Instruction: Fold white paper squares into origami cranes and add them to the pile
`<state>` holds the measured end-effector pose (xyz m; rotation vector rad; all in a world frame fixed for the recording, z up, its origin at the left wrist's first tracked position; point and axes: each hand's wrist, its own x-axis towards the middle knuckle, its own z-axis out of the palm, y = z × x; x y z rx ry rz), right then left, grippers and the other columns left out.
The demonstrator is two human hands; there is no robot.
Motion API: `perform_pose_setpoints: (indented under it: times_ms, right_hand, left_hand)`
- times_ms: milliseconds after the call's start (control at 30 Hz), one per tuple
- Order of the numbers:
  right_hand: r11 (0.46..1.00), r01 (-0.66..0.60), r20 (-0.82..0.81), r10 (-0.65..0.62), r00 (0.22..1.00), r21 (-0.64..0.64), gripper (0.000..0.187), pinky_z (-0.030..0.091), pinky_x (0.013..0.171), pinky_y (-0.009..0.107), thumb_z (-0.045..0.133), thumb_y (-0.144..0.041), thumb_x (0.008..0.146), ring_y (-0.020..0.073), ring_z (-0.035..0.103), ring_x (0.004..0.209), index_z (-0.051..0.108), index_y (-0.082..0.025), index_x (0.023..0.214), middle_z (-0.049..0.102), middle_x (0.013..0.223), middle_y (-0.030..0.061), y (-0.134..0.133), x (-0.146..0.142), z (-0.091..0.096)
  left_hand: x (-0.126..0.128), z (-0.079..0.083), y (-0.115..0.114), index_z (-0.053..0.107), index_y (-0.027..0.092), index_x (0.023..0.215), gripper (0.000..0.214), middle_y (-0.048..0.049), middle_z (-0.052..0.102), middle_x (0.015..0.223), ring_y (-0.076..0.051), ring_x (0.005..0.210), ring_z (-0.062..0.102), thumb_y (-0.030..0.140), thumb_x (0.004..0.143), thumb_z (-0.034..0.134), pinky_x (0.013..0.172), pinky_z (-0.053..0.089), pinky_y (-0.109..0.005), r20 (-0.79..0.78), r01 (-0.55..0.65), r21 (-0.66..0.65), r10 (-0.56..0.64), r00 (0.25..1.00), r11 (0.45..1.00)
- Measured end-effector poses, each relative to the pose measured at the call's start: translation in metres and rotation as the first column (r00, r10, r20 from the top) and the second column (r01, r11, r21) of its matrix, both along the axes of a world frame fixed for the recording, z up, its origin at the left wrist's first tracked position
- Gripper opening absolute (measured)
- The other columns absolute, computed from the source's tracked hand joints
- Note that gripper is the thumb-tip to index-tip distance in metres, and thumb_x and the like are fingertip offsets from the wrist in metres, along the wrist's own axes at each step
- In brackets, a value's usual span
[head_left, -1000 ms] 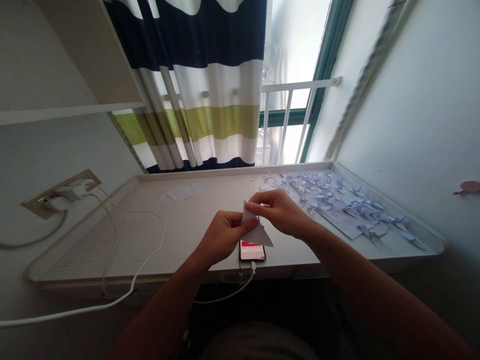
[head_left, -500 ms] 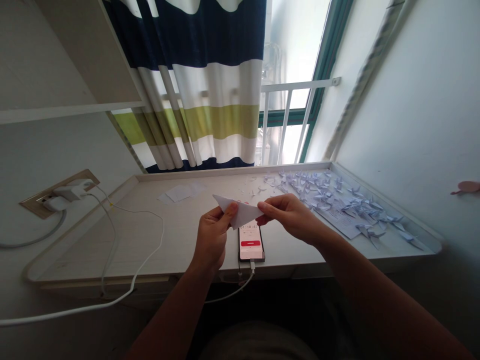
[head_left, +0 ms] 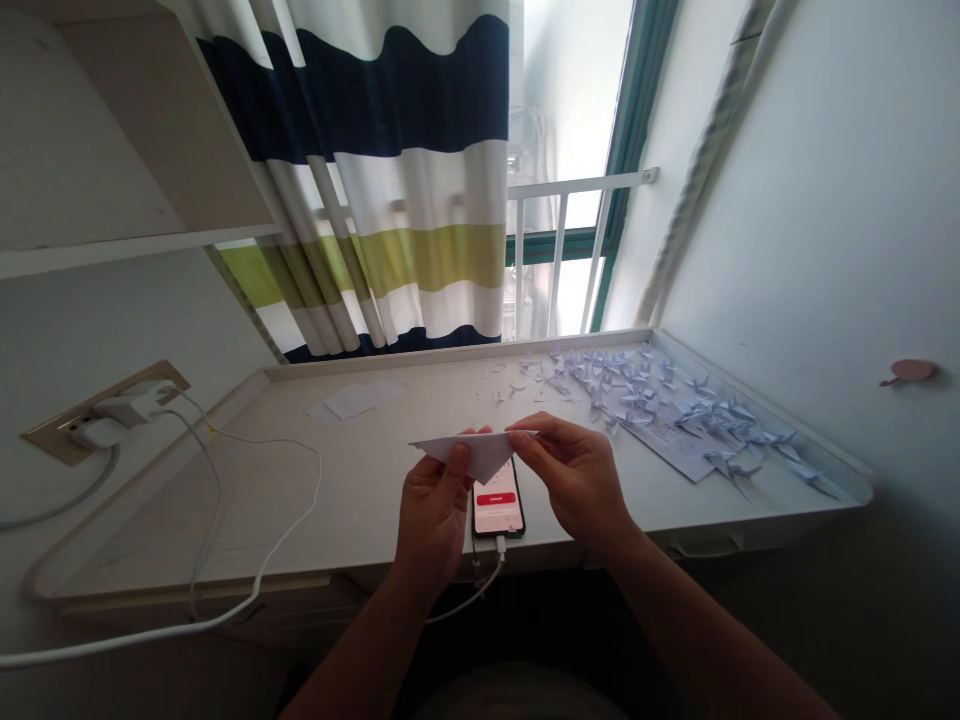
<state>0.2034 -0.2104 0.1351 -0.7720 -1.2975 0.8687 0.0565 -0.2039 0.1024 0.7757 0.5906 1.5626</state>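
Observation:
A white sheet of paper folded into a triangle (head_left: 484,457) is held above the desk, its long folded edge up and its point down. My left hand (head_left: 433,510) pinches it from the left, thumb on the near face and fingers behind. At the right end of the long edge, my right hand (head_left: 574,475) grips the paper between thumb and fingers. Below and partly behind the paper lies a phone (head_left: 497,510) with a lit screen and a red button, a white cable plugged into its lower end.
Many folded paper cranes (head_left: 645,385) crowd the right of the desk, some on a printed sheet (head_left: 671,445). Loose white paper (head_left: 352,400) lies at the back left. White cables run from a wall socket (head_left: 105,410) over the left side. A striped curtain (head_left: 420,240) hangs behind.
The triangle's long edge has turned from slanting down rightward to nearly level, and its right corner now reaches into my right hand's grip. Both hands sit lower in view as the camera tilts.

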Motion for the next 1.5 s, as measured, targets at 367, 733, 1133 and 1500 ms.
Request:
perform_pose_setpoints:
  times_ms: [367,733,1133,1500]
  right_hand:
    - [0.999,-0.035,0.162,0.038,0.986,-0.019,0.007,0.053,0.076,0.034,0.078,-0.03,0.087,0.0191,0.069,0.082,0.081,-0.024,0.089,0.076,0.087,0.004,-0.002,0.017,0.001]
    - [0.999,0.015,0.213,-0.005,0.977,-0.046,0.021,0.05,0.071,0.03,0.071,-0.036,0.092,0.0165,0.064,0.074,0.077,-0.02,0.081,0.073,0.078,0.0023,-0.004,0.02,0.009]
    - [0.997,-0.054,0.278,0.036,0.96,0.058,0.012,0.053,0.084,0.035,0.066,-0.028,0.096,0.0197,0.07,0.093,0.078,-0.024,0.096,0.076,0.096,0.0035,-0.005,0.017,0.013]
    - [1.0,-0.001,0.226,0.0,0.974,0.004,0.017,0.053,0.075,0.033,0.073,-0.035,0.091,0.0184,0.066,0.077,0.077,-0.021,0.08,0.075,0.08,0.0029,-0.005,0.017,0.019]
  left_hand:
    - [-0.054,0.027,0.02,0.084,0.019,0.09,0.024,-0.0075,0.082,0.087,-0.021,0.08,0.075,0.04,0.079,0.084,0.07,0.056,-0.026,-0.731,0.188,0.112,-0.047,0.681,0.976]
    - [-0.048,0.024,0.013,0.084,0.016,0.09,0.024,-0.0075,0.081,0.083,-0.023,0.08,0.076,0.039,0.082,0.081,0.077,0.06,-0.03,-0.736,0.269,0.048,-0.148,0.661,0.962]
    - [-0.041,0.052,0.015,0.081,0.016,0.09,0.034,-0.0028,0.073,0.077,-0.016,0.073,0.062,0.046,0.094,0.066,0.068,0.046,-0.025,-0.883,0.427,0.073,-0.14,0.447,0.901]
    - [-0.036,0.045,0.004,0.061,0.015,0.071,0.047,0.0016,0.048,0.063,-0.011,0.06,0.04,0.054,0.096,0.057,0.056,0.032,-0.024,-0.86,0.474,-0.008,-0.248,0.446,0.88]
